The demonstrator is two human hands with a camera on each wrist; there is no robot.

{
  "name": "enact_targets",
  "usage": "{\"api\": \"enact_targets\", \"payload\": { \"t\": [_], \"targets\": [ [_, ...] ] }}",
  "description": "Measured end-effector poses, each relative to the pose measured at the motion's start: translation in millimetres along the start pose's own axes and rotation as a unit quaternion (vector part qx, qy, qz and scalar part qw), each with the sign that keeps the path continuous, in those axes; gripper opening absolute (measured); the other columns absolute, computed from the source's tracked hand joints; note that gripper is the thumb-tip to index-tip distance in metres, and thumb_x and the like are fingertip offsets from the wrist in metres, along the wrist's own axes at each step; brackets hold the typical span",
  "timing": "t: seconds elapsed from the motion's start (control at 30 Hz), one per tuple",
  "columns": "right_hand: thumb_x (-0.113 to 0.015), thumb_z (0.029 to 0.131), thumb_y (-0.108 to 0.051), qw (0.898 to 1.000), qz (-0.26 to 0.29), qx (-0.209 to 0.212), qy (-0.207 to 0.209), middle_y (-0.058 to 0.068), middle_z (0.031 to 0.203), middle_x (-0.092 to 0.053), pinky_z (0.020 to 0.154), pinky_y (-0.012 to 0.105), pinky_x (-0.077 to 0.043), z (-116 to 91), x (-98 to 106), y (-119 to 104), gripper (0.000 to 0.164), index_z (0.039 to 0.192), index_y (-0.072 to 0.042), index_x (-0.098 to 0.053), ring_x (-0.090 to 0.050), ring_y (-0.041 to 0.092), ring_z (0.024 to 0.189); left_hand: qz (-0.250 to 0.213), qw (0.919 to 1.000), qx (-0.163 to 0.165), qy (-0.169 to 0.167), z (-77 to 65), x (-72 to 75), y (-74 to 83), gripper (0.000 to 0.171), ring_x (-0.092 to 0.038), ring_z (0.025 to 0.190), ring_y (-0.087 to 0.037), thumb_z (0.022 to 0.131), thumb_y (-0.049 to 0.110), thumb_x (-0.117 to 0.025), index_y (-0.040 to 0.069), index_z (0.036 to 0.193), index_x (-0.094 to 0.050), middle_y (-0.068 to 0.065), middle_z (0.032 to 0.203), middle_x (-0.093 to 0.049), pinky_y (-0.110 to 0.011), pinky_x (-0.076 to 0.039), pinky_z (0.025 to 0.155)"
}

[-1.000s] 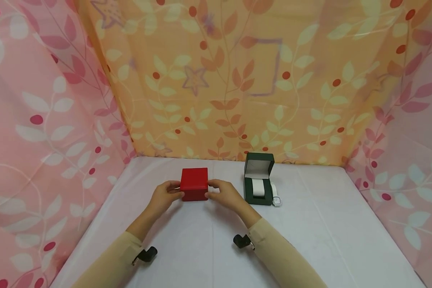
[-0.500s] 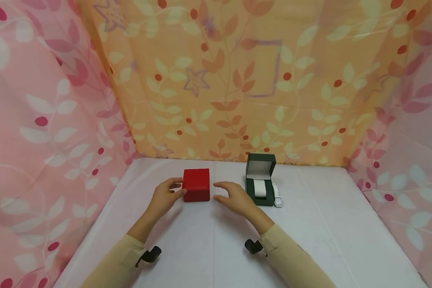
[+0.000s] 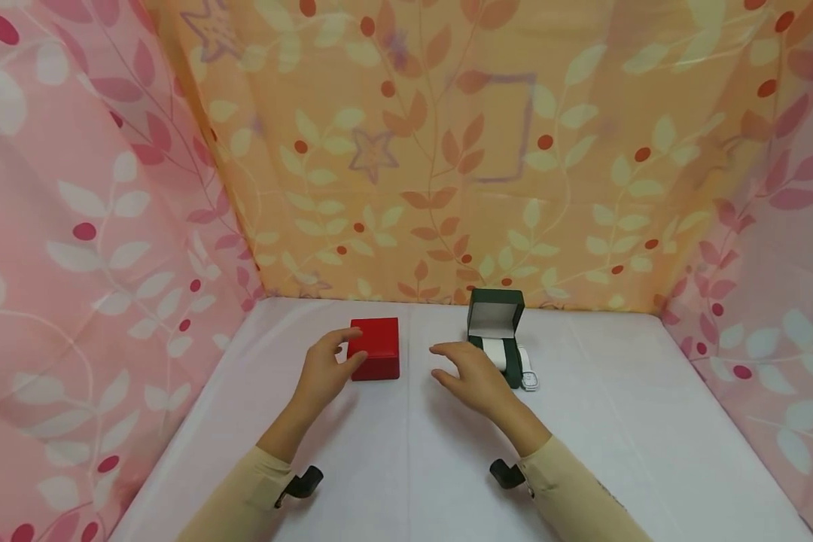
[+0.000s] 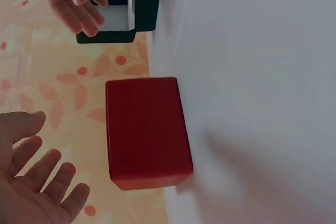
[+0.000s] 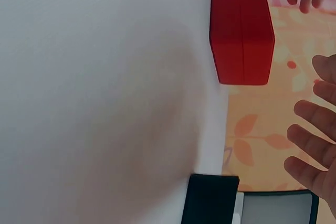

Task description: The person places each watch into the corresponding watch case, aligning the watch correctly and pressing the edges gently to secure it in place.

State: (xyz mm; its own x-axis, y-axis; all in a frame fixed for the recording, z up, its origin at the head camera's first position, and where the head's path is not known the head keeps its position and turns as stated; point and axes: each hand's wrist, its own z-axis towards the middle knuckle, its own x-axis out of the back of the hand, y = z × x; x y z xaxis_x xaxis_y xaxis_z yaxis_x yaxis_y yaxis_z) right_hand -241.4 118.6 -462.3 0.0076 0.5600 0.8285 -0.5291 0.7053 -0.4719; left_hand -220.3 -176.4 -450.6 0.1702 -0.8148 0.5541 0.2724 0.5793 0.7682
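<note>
A closed red box [image 3: 374, 342] sits on the white-covered table. My left hand [image 3: 321, 373] hovers by its left side, fingers spread and apart from it in the left wrist view; that view also shows the red box [image 4: 147, 129]. Over to the right, my right hand [image 3: 477, 380] holds nothing, its fingers loosely extended. Behind that hand stands a dark green watch box [image 3: 496, 305] with its lid raised and a white cushion [image 3: 494, 351] inside, partly hidden by the hand. A white wristwatch [image 3: 529, 379] lies against the watch box's right side.
A white cloth [image 3: 406, 467] covers the table. Behind it hangs an orange leaf-patterned curtain [image 3: 325, 188], with a pink curtain [image 3: 108, 301] on the left and another pink curtain [image 3: 772, 316] on the right.
Both hands held the red box a second ago. The right hand has let go and moved right, in front of the watch box. The left hand has come off the box, which stays shut.
</note>
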Motion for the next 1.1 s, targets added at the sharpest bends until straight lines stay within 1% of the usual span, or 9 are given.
{"api": "enact_targets", "payload": {
  "t": [0.1,0.2,0.33,0.43,0.53,0.63,0.7,0.87,1.1],
  "targets": [
    [-0.076,0.094,-0.031,1.0,-0.008,0.007,0.013,-0.003,0.135,-0.067,0.108,0.046,-0.049,-6,5,5,0.043,0.134,-0.017,-0.068,-0.058,0.02,0.13,0.024,0.9992,-0.013,-0.027,-2.7,-6.5,8.9,0.047,-0.054,0.133,-0.032,0.091,0.019,-0.079,0.013,0.136,-0.064,-0.006,0.139,-0.063,-0.054,-0.05,0.106],
    [-0.076,0.094,-0.03,1.0,-0.008,0.008,0.024,-0.001,0.135,-0.067,0.11,0.048,-0.047,-14,11,13,0.043,0.134,-0.015,-0.067,-0.057,0.023,0.132,0.048,0.9966,-0.021,-0.065,-3.7,-15.9,19.8,0.049,-0.051,0.136,-0.028,0.091,0.022,-0.08,0.017,0.137,-0.063,-0.003,0.141,-0.06,-0.05,-0.051,0.106],
    [-0.077,0.094,-0.028,0.999,-0.001,0.01,0.036,0.002,0.136,-0.067,0.109,0.05,-0.047,-25,19,21,0.044,0.134,-0.013,-0.067,-0.058,0.025,0.132,0.054,0.9935,-0.039,-0.092,-3.1,-29.6,30.3,0.053,-0.05,0.137,-0.025,0.089,0.022,-0.081,0.018,0.139,-0.062,0.0,0.144,-0.058,-0.044,-0.055,0.102],
    [-0.078,0.093,-0.027,0.999,-0.006,0.009,0.047,0.002,0.136,-0.066,0.105,0.048,-0.051,-30,24,28,0.046,0.135,-0.014,-0.067,-0.058,0.024,0.13,0.058,0.9909,-0.055,-0.109,-0.3,-40.0,35.3,0.054,-0.049,0.138,-0.024,0.089,0.023,-0.082,0.021,0.139,-0.062,0.001,0.145,-0.057,-0.042,-0.055,0.102],
    [-0.078,0.092,-0.026,0.999,-0.011,0.003,0.053,0.002,0.136,-0.066,0.105,0.049,-0.051,-35,30,34,0.047,0.135,-0.013,-0.066,-0.059,0.025,0.129,0.061,0.9874,-0.057,-0.135,3.3,-49.3,40.9,0.055,-0.048,0.139,-0.023,0.089,0.026,-0.081,0.023,0.14,-0.06,0.003,0.148,-0.055,-0.042,-0.055,0.101],
    [-0.078,0.093,-0.026,0.998,-0.012,-0.004,0.054,0.003,0.136,-0.066,0.107,0.051,-0.048,-39,38,41,0.047,0.136,-0.013,-0.065,-0.058,0.026,0.129,0.052,0.9841,-0.059,-0.159,7.7,-58.2,48.6,0.055,-0.047,0.139,-0.022,0.09,0.026,-0.08,0.024,0.141,-0.059,0.003,0.149,-0.054,-0.043,-0.054,0.103],
    [-0.077,0.093,-0.026,0.998,-0.012,-0.007,0.056,0.004,0.136,-0.066,0.108,0.053,-0.047,-41,43,45,0.047,0.136,-0.012,-0.065,-0.058,0.028,0.13,0.049,0.9824,-0.062,-0.17,10.9,-64.2,55.0,0.056,-0.047,0.139,-0.022,0.09,0.028,-0.079,0.024,0.142,-0.059,0.003,0.15,-0.054,-0.044,-0.053,0.104],
    [-0.078,0.092,-0.023,0.997,-0.024,-0.007,0.073,0.008,0.132,-0.068,0.106,0.054,-0.048,-45,52,54,0.045,0.134,-0.009,-0.066,-0.059,0.032,0.126,0.053,0.98,-0.068,-0.18,16.0,-80.9,65.9,0.056,-0.048,0.138,-0.021,0.09,0.031,-0.079,0.026,0.143,-0.059,0.004,0.149,-0.055,-0.045,-0.052,0.105],
    [-0.079,0.091,-0.021,0.995,-0.047,-0.016,0.088,0.011,0.132,-0.068,0.105,0.056,-0.048,-50,63,69,0.045,0.132,-0.008,-0.067,-0.06,0.034,0.126,0.051,0.9747,-0.07,-0.206,16.9,-105.8,71.5,0.056,-0.049,0.137,-0.019,0.093,0.033,-0.077,0.026,0.145,-0.057,0.005,0.148,-0.056,-0.04,-0.053,0.104]
  ]
}}
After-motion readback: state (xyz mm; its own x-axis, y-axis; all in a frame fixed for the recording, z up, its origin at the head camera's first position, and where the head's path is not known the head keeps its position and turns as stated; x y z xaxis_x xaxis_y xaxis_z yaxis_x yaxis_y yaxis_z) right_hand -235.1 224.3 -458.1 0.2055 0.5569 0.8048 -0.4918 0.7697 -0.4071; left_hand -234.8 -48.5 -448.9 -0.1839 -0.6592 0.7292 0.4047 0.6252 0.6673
